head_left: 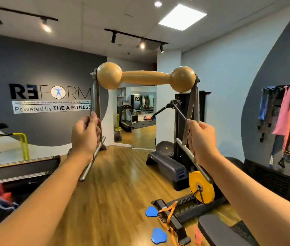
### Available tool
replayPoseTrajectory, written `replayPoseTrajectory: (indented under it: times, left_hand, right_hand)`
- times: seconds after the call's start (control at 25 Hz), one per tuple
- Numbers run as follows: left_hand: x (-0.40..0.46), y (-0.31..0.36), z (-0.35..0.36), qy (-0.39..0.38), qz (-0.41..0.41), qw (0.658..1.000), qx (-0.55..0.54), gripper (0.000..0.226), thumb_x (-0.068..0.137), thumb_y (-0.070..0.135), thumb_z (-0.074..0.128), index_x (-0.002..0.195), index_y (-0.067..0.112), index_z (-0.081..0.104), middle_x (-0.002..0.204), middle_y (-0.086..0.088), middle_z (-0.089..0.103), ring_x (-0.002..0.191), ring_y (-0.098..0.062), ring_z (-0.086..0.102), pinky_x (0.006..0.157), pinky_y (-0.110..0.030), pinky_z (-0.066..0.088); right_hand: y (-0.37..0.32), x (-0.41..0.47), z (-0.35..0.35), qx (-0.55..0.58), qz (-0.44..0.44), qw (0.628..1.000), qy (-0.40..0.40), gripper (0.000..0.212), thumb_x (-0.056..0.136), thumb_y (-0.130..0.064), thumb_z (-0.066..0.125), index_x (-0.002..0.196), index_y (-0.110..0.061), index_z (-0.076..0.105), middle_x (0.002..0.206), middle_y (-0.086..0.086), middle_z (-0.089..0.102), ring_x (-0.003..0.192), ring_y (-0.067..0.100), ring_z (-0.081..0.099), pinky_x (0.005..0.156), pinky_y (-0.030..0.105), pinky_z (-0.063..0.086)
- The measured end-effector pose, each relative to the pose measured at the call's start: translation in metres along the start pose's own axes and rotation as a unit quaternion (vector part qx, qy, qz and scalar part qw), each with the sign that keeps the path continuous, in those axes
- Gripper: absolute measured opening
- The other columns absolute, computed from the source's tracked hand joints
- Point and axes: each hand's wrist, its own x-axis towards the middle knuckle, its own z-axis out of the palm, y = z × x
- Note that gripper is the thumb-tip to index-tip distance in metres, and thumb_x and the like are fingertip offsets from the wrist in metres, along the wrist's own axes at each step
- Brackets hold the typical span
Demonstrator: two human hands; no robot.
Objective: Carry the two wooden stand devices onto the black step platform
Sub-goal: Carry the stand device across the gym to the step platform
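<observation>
I hold one wooden stand device (146,78) up at chest height in front of me: a tan wooden roller with two ball ends, mounted between two metal A-frame legs with bar feet. My left hand (85,134) is closed around the left metal leg, and my right hand (201,139) grips the right leg. The black step platform (167,165) lies on the wooden floor ahead and to the right, below the device. A second wooden device is not visible.
A black cable machine tower (185,121) stands behind the step. A yellow weight plate (201,188) on a black bar base, orange straps and blue slider pads (152,211) lie at lower right. A treadmill (21,167) sits left. Resistance bands (286,118) hang on the right wall.
</observation>
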Motion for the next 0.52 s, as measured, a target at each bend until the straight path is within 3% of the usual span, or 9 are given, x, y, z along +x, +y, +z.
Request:
replayPoseTrajectory:
  times: [0.28,0.52]
  left_hand:
    - [0.073,-0.076,0.025,0.053,0.011,0.998,0.024,0.037,0.106,0.042,0.049,0.081,0.016,0.056,0.056,0.001,0.038,0.041,-0.009,0.031,0.038,-0.023,0.024]
    - [0.157,-0.165,0.022,0.058,0.016,0.998,0.027,0.036,0.107,0.04,0.049,0.08,0.016,0.055,0.053,-0.001,0.035,0.039,-0.013,0.026,0.038,-0.024,0.02]
  right_hand:
    - [0.069,0.115,0.061,0.021,0.013,0.998,-0.066,0.033,0.101,-0.029,0.061,0.072,-0.017,0.05,0.052,-0.002,0.036,0.04,0.011,0.03,0.038,0.024,0.027]
    - [0.155,0.195,0.136,0.022,0.023,0.995,-0.092,0.036,0.102,-0.03,0.059,0.07,-0.019,0.047,0.058,0.003,0.035,0.045,0.013,0.028,0.047,0.032,0.025]
